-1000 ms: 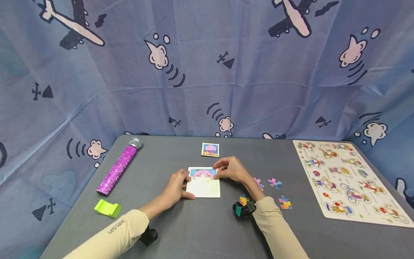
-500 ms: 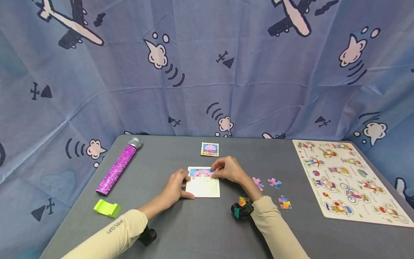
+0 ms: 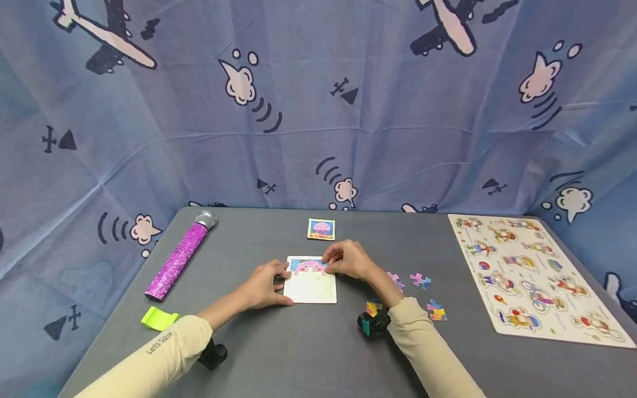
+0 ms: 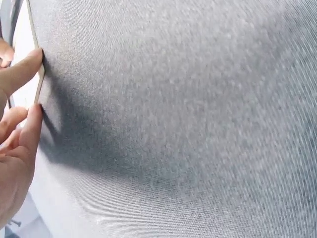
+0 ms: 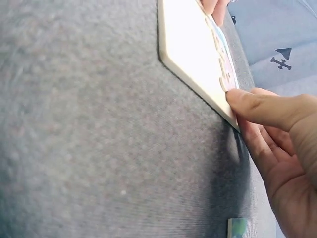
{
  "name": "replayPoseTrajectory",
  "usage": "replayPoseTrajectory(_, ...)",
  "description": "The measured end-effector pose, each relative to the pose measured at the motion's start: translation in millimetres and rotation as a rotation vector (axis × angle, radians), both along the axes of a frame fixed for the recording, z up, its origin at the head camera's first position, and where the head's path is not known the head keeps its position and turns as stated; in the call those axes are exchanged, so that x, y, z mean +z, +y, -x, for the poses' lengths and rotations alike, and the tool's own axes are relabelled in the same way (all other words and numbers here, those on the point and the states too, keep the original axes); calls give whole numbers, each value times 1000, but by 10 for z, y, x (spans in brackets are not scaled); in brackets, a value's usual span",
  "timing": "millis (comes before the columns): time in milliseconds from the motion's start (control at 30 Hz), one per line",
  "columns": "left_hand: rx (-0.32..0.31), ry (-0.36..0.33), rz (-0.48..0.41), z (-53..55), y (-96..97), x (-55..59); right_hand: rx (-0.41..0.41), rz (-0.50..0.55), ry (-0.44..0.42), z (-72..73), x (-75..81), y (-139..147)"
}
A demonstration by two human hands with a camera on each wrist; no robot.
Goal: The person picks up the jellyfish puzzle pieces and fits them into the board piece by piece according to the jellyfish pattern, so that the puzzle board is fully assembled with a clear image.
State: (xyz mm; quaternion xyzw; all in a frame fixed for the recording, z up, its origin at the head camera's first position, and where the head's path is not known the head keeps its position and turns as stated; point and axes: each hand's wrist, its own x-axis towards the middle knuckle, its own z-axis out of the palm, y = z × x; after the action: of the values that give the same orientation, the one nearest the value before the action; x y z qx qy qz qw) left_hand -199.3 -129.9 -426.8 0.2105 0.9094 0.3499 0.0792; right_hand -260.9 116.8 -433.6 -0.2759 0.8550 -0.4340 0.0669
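The left hand (image 3: 266, 284), fingers half bent, grips one side of the board (image 3: 311, 290); the right hand (image 3: 350, 260), nearly closed, pinches its opposite far corner. Pieces (image 3: 417, 279) lie right of the right hand, a card (image 3: 320, 229) beyond both.

It looks like a play corner, kind of building unclear: aeroplane-print cloth (image 3: 298, 55) hangs behind a grey bench (image 3: 283, 354) bearing jigsaw pieces (image 3: 437, 311) and a picture board (image 3: 539, 282).

Fingers (image 4: 22, 73) touch a white board (image 4: 26, 40) — grey cloth (image 4: 173, 89) beside.
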Motion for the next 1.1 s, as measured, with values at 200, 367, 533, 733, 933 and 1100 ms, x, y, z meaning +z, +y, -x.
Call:
replayPoseTrajectory(200, -54, -3, -35, -12, -58, -42, -23, 98, -21, -64, -44, 92)
replayPoseTrajectory(367, -105, 17, -102, 9, -105, -115, -99, 140, -68, -181, -18, 314)
replayPoseTrajectory(533, -148, 70, -89, 70, -125, -110, -154, 163, -92, -286, 46, 614)
replayPoseTrajectory(733, -196, 118, 28, 131, -114, -29, -178, 181, -77, -396, 103, 874)
replayPoseTrajectory(933, -276, 120, 164, 183, -119, 82, -199, 125, -38, -449, 69, 986)
replayPoseTrajectory(1100, -283, 136, 224, 194, -128, 123, -197, -1, 25, -447, 6, 997)
